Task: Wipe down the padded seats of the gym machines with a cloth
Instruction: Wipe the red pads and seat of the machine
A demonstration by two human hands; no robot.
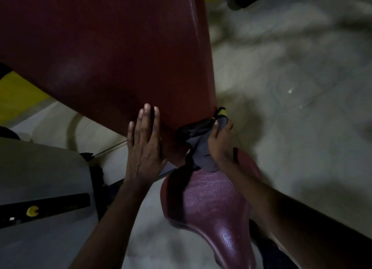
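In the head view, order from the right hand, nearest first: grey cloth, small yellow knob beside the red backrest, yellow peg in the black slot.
1. Grey cloth: held in the right hand.
2. Small yellow knob: just above it.
3. Yellow peg: far left.

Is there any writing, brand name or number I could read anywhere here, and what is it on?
No text here can be read.
Black strip on the grey machine cover: a small pale mark left of the yellow knob, too blurred to read.
Red back pad, seat and cloth: no lettering shows.
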